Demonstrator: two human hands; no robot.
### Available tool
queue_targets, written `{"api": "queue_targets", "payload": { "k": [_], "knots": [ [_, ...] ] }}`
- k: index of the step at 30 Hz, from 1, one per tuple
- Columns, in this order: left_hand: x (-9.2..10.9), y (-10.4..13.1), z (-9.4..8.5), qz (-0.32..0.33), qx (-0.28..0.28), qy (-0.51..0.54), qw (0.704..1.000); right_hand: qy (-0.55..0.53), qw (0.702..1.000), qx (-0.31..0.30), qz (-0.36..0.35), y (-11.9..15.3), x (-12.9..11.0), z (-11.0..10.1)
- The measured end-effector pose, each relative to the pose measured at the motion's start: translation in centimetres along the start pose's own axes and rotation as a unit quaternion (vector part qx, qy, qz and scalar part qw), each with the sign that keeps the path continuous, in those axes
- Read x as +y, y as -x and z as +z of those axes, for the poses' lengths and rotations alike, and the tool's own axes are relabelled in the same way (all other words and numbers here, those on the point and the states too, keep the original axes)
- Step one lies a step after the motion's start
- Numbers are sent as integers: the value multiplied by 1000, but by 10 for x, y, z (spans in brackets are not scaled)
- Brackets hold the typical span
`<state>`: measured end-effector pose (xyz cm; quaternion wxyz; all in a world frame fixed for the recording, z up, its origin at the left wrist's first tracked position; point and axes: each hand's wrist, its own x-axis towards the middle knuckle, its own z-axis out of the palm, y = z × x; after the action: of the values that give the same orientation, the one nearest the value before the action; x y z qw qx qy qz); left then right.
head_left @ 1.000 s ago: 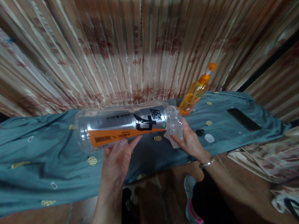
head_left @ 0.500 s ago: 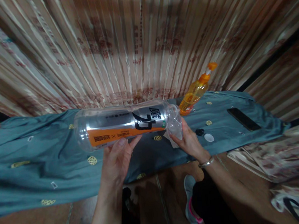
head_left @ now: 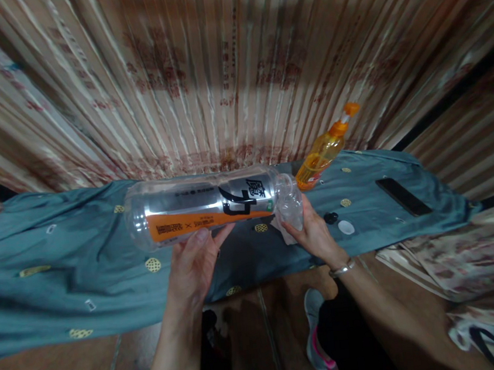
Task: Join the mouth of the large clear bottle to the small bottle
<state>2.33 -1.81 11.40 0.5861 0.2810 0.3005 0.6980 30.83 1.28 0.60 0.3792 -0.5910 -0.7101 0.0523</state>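
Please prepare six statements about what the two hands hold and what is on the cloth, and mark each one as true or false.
1. The left hand holds the large bottle. True.
2. The large bottle is held upright. False: it is tipped onto its side, with its neck toward the right hand.
3. The right hand has a small clear container at the large bottle's neck. True.
4. The small clear container lies on the floor. False: it is in the right hand's grip.
5. A phone lies on the cloth, to the right of the white disc. True.
6. The white disc is at the cloth's left end. False: it lies on the right part.
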Motion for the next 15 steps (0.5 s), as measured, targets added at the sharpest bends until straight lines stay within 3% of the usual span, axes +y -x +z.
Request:
{"api": "queue_targets", "payload": {
  "k": [15],
  "knots": [
    [3, -1, -3, -2, 2, -10, 1000, 19, 1000, 4, -19, 0, -2, 0]
  ]
}}
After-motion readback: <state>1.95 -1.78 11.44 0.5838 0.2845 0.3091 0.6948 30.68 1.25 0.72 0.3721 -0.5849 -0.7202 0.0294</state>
